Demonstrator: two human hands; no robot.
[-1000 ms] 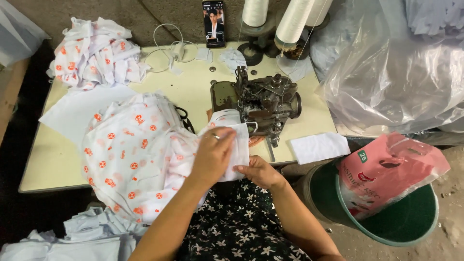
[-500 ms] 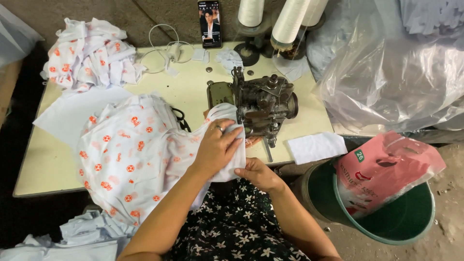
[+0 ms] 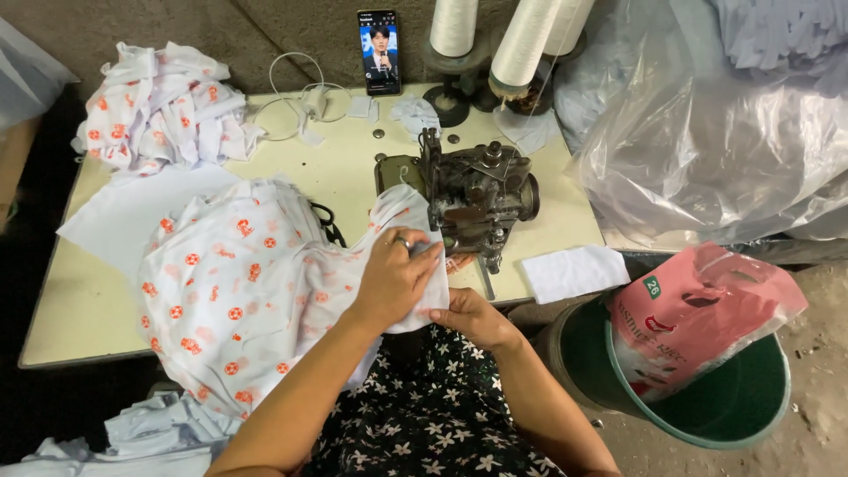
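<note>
While the left hand (image 3: 395,278) lies flat on top of the fabric (image 3: 256,291), its fingers (image 3: 408,243) are spread and press the cloth down just in front of the sewing machine (image 3: 473,194). A ring shows on one finger. Under it, the right hand (image 3: 473,316) comes in from below the front edge of the worktop (image 3: 71,309), fingers curled on the lower fold of the same cloth; how tightly they pinch it I cannot tell.

White with orange-red dots, the fabric spreads from the machine across the middle of the worktop and spills over the front edge toward the person's lap, where a dark flowered dress (image 3: 433,424) shows. Its leading corner touches the machine's left side.

At the back left corner sits a heap (image 3: 159,106) of the same dotted cloth. A plain white sheet (image 3: 124,212) lies between that heap and the fabric in hand. A phone (image 3: 379,51) leans upright at the back edge, with a white cable (image 3: 300,93) coiled beside it. Thread cones (image 3: 521,44) stand behind the machine at the back edge. A white scrap (image 3: 574,272) rests at the front right corner.

Beside the worktop on the right, a green bucket (image 3: 707,415) holds a pink bag (image 3: 698,318). Behind it bulges a clear plastic sack (image 3: 715,150).
</note>
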